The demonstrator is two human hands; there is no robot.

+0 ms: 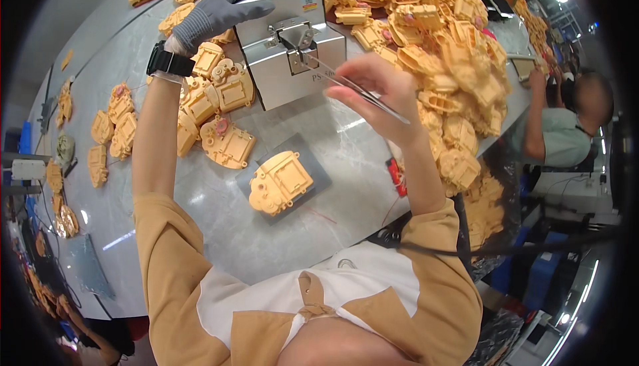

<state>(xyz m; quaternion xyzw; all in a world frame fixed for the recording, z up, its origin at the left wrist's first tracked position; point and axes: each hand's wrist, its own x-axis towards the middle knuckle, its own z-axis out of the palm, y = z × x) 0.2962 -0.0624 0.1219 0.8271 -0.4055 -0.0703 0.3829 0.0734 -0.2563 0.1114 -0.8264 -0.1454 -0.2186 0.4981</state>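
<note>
A silver metal box-shaped machine [293, 86] stands at the far middle of the table, with a small metal mechanism [299, 43] on its front. My gloved left hand [223, 16] grips its upper left edge, the thumb lying across the front. In my bare right hand [379, 90], a pair of metal tweezers [386, 106] is pinched, its thin tips pointing at the mechanism. Whether the tips hold a small piece is too fine to tell. Nearer to me, a yellow plastic housing [283, 183] lies on a dark square pad [316, 170].
A large heap of yellow housings [459, 66] fills the right side. More housings [229, 90] lie left of the machine. A red tool-like object [397, 177] lies by my right forearm. Another person [559, 130] sits at the right. A bluish bag [92, 266] is at the left.
</note>
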